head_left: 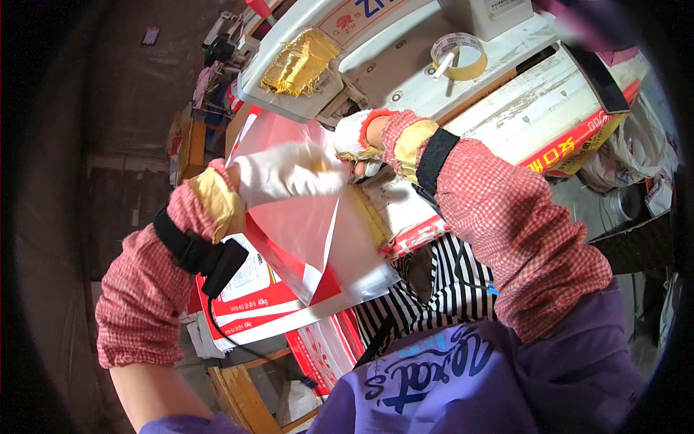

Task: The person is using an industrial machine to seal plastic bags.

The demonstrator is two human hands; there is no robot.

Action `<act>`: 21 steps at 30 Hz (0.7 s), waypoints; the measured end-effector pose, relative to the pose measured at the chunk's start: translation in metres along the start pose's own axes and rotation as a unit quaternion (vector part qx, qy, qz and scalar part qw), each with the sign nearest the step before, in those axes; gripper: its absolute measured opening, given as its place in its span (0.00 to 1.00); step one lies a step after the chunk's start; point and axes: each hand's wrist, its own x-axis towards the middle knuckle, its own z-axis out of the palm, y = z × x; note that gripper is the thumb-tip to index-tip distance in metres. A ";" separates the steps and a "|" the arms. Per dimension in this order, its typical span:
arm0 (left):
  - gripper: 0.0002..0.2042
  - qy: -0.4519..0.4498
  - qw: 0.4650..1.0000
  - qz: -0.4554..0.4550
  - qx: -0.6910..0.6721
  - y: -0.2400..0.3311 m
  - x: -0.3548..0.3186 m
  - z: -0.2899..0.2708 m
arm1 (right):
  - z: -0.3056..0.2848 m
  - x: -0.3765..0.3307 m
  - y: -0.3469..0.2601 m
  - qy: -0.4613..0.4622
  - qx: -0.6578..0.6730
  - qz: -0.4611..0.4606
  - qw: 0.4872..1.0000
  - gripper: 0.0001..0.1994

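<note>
A red and white printed sack [285, 307] with a translucent plastic film [354, 253] lies in front of me at the sewing machine [394, 61]. My left hand [293, 172], in a white glove, is over the sack's raised red and white flap [296, 235]; motion smears its fingers. Close beside it, my right hand [359, 137] wears a white glove with a red cuff, near the machine's working end. Its fingers are curled, some tips bare, and what they hold is hidden. Both forearms carry red checked sleeves and black straps.
A tape roll [459, 56] with a white stick-like piece sits on the machine's bed. Yellow cloth [300, 61] covers part of its head. A long white panel [538, 108] with a red and yellow printed strip extends right, by clear plastic bags [629, 148]. A wooden frame [242, 398] stands below.
</note>
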 end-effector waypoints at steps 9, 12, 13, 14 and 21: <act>0.20 -0.180 0.701 -0.412 0.554 0.063 -0.078 0.015 | 0.012 0.059 0.031 -0.028 -0.143 0.003 0.989 0.10; 0.13 -0.199 0.719 -0.229 0.625 0.045 -0.083 0.059 | 0.008 0.025 0.027 0.058 -0.105 -0.037 0.992 0.12; 0.10 -0.145 0.763 -0.149 0.612 0.038 -0.088 0.080 | 0.010 0.015 0.012 0.056 -0.106 -0.043 0.992 0.12; 0.09 -0.199 0.733 -0.102 0.643 0.049 -0.086 0.099 | 0.014 -0.006 -0.013 0.018 -0.192 -0.013 0.981 0.11; 0.04 -0.277 0.749 0.077 0.597 0.069 -0.026 0.170 | 0.137 -0.051 0.033 0.314 -0.548 -0.070 0.772 0.10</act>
